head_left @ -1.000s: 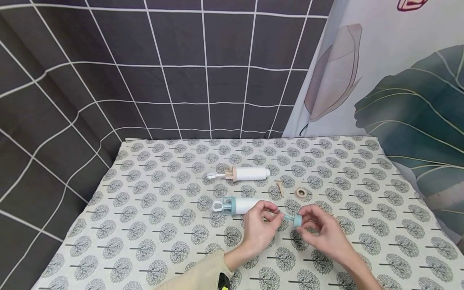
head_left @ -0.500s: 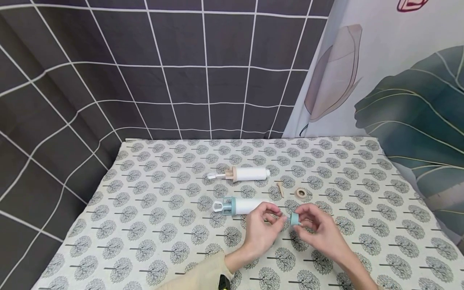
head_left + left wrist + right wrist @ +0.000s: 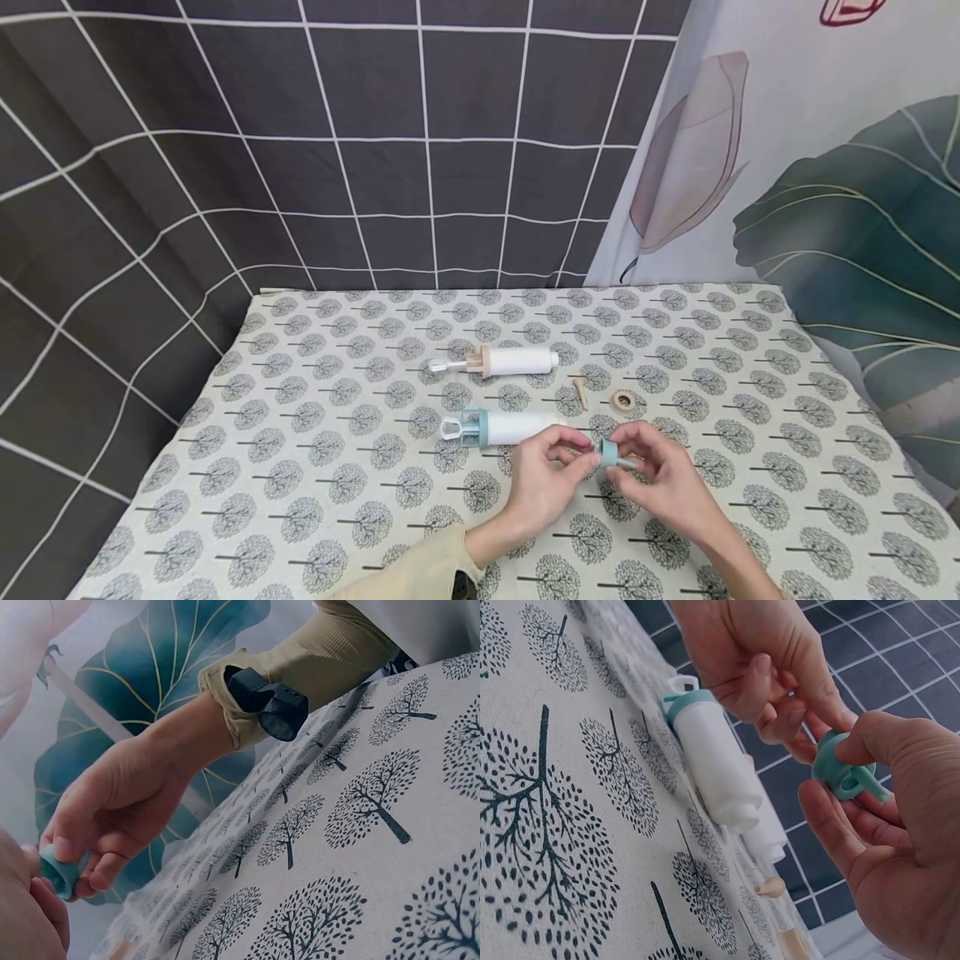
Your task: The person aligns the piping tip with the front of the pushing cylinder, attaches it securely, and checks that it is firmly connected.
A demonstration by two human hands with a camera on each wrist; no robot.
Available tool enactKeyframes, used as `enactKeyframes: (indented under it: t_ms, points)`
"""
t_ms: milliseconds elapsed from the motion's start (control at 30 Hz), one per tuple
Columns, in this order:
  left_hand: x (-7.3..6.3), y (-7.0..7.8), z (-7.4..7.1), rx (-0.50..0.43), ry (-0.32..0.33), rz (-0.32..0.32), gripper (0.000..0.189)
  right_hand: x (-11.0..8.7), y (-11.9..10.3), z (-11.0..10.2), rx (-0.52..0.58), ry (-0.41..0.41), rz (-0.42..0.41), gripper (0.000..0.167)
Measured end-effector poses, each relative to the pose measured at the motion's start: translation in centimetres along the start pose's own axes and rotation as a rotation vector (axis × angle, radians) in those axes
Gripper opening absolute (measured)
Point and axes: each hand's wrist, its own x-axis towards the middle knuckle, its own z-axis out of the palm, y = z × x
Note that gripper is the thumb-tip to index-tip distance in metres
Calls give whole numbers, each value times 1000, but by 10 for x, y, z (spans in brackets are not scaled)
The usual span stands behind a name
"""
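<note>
- Leftmost on the cloth-covered desk point(image 3: 247, 467), a teal-collared tube point(image 3: 517, 428) and a beige-collared tube point(image 3: 520, 361) are laid parallel, perhaps so that their necks are kept toward the loose parts; no brand or label can be read on either.
- Next, by the teal-collared tube's neck, the teal cap's edge is pinched by the left hand point(image 3: 546, 473), apparently for steadying.
- Beyond, a beige spout point(image 3: 580, 392) is left lying free.
- Between both hands, the teal cap point(image 3: 608, 454) is held off the desk, its stem pointed rightward.
- Nearby, a beige ring point(image 3: 622, 400) is laid flat, unmarked as far as can be seen.
- Rightmost, the cap is clamped between thumb and fingers by the right hand point(image 3: 660, 475), seemingly for control of the stem.
</note>
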Motion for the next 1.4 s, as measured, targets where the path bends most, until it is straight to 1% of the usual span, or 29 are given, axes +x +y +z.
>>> enactKeyframes:
  t_ms: [100,400,533,800,967,1100,1167,1400]
  points:
    - [0,1,0,-18,-10,17,20,0,0,-1,2,-3,3,42]
    - [-1,1,0,-31,-22,10,20,0,0,-1,2,-8,5,41]
    - [-2,0,0,-31,-36,31,18,0,1,0,22,-17,-1,40]
    - [-3,3,0,-109,-81,25,14,-2,2,0,38,-25,-5,41]
    - [-3,1,0,-106,-92,51,12,-2,2,0,53,-35,8,41]
    - [-3,1,0,-96,-95,54,11,-2,1,-1,71,-37,20,42]
    - [-3,2,-1,-93,-95,52,9,-2,1,0,68,-34,18,41]
    - [-3,3,0,-99,-94,50,8,-1,3,1,119,-38,-14,42]
